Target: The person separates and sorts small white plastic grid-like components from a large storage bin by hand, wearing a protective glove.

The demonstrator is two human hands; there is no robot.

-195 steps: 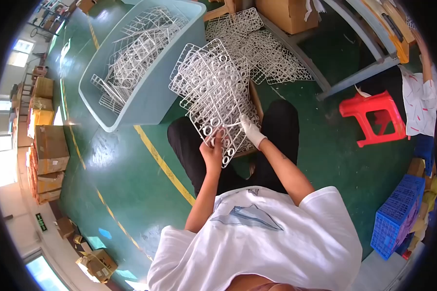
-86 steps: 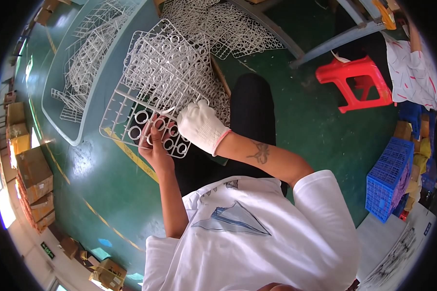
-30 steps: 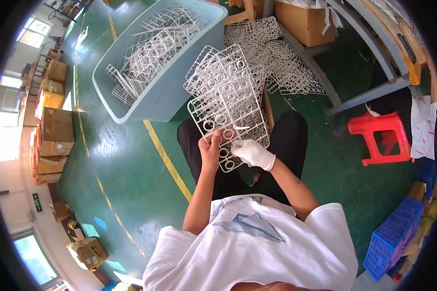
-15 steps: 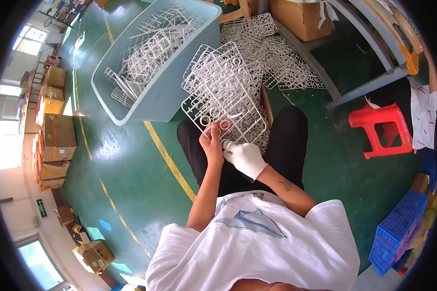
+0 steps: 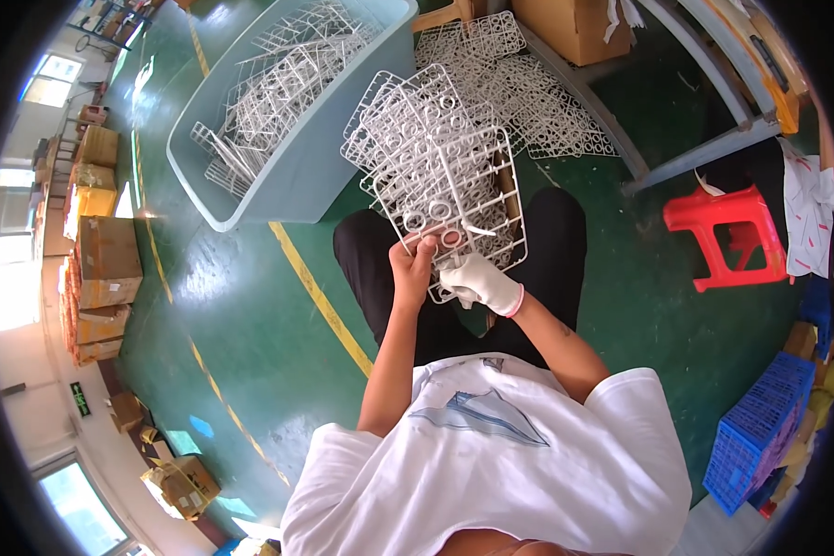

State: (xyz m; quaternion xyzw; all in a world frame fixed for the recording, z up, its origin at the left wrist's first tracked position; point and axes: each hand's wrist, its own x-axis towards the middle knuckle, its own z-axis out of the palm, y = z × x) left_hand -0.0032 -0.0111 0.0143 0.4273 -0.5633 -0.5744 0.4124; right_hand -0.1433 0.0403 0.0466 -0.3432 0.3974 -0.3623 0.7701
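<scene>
The person sits with legs in black trousers, wearing a white shirt, and holds a white plastic moulded frame (image 5: 440,176) above the lap. The frame is a flat grid of thin runners carrying small ring-shaped parts; it tilts away from the person, with its near edge at the hands and its far edge toward the grey bin (image 5: 278,120). The bare left hand (image 5: 410,264) is closed on the near edge of the frame, fingers curled around a runner beside two of the rings. The right hand (image 5: 477,281), in a white glove with a pink cuff, is closed at the lower near corner of the frame, just beside the left hand; its fingertips pinch the frame's edge, though exactly which part they grip cannot be told. The grey bin stands on the green floor (image 5: 250,306) to the front left and holds a heap of similar white frames. More white frames lie flat in a pile (image 5: 537,111) on the floor ahead of the knees. A yellow line runs across the floor beside the bin. A red stool (image 5: 723,232) stands to the right, well apart from the hands, and a blue crate (image 5: 755,431) sits at the lower right. Cardboard boxes (image 5: 102,264) are stacked along the left wall.
</scene>
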